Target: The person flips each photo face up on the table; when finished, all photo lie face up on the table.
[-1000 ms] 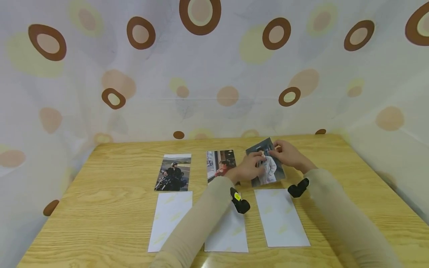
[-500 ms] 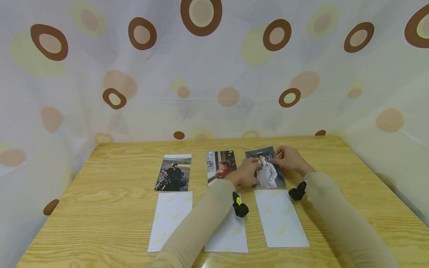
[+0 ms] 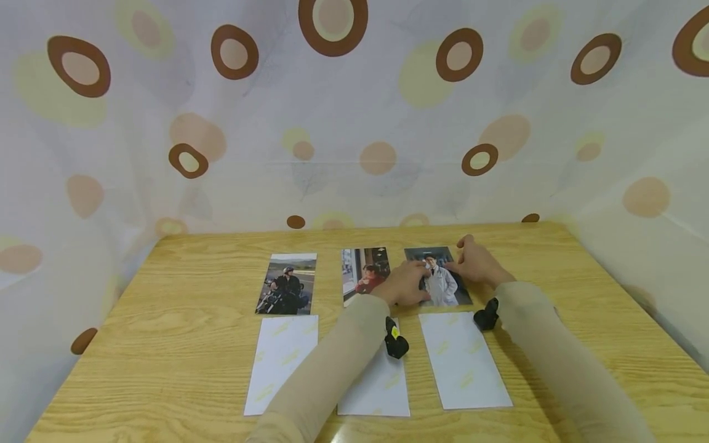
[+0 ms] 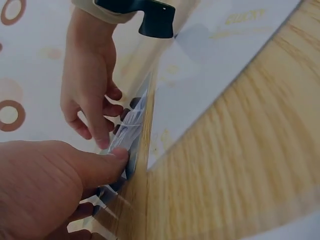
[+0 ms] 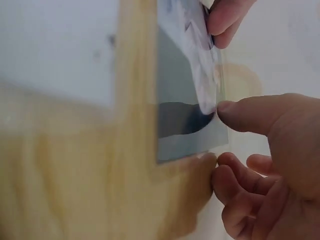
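A photo of a person in a white coat lies at the back right of the table, its glossy face up. On its left side, my left hand holds the edge, thumb on the face and fingers bent at the border. My right hand is at the right side; in the right wrist view its thumb touches the photo while the other fingers sit apart from the edge. Left of it lie a photo of a person in red, partly behind my left hand, and a motorcycle photo.
In front of the photos lie three white sheets: the left sheet, the middle sheet partly under my left forearm, and the right sheet. Behind the wooden table hangs a dotted curtain.
The white-coat photo has turned from tilted to straight and come down flat, in line with the other two. My right hand's fingers have come off its edge and lifted slightly.
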A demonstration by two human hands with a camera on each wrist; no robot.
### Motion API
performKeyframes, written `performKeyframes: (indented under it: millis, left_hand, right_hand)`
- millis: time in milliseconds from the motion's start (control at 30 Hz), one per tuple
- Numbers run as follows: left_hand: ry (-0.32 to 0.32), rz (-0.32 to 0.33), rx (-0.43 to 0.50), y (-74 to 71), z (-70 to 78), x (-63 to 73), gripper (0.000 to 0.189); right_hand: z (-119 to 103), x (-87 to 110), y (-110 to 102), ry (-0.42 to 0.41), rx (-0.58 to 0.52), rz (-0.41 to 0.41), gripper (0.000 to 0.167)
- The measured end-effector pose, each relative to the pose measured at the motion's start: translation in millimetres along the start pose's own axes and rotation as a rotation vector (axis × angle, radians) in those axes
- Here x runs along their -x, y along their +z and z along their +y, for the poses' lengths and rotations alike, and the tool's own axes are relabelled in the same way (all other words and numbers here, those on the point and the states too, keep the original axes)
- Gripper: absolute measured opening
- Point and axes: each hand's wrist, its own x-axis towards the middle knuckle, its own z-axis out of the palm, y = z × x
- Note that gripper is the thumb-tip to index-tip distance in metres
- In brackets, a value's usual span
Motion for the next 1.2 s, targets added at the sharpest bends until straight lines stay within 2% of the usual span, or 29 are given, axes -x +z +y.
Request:
performKeyframes:
  millis: [100, 200, 333, 433, 600, 700, 800, 867, 933, 1100, 1200]
  left_hand:
    - [0.011, -0.004, 0.034, -1.1, 0.4, 1.6, 0.056]
    - [0.036, 0.025, 0.107, -3.4, 0.0, 6.1, 0.062]
    - [0.071, 0.068, 0.258, -9.1, -1.2, 22.7, 0.059]
    - [0.127, 0.098, 0.352, -13.9, 5.2, 40.7, 0.057]
    - [0.233, 0.186, 0.403, -21.8, 15.0, 76.8, 0.050]
    - [0.260, 0.226, 0.448, -22.8, 9.3, 100.5, 0.044]
    - [0.291, 0.277, 0.456, -21.2, -3.8, 122.2, 0.039]
    - [0.286, 0.300, 0.441, -19.7, -14.3, 136.3, 0.037]
    - [0.251, 0.315, 0.421, -18.3, -25.0, 150.8, 0.038]
    - [0.083, 0.321, 0.406, -15.0, -49.2, 187.4, 0.037]
    - [0.012, 0.336, 0.403, -12.3, -63.0, 209.2, 0.034]
  right_hand:
    - [-2, 0.5, -1, -0.004, 0.006, -0.015, 0.055]
    - [-8, 4.0, -3, -0.015, 0.013, 0.004, 0.050]
    - [-26, 10.9, 0, -0.060, 0.039, 0.031, 0.041]
    - [-43, 19.5, 6, -0.136, 0.059, 0.036, 0.030]
    - [-79, 33.3, 23, -0.315, 0.023, 0.046, 0.010]
    - [-103, 45.2, 32, -0.394, -0.005, 0.047, 0.006]
    - [-123, 57.9, 41, -0.405, -0.028, 0.023, 0.008]
    - [-132, 63.5, 48, -0.398, -0.031, 0.001, 0.010]
    - [-141, 68.1, 55, -0.399, -0.025, -0.011, 0.011]
    - [-157, 78.6, 72, -0.463, 0.041, 0.005, 0.016]
    - [-168, 82.7, 80, -0.505, 0.066, 0.013, 0.018]
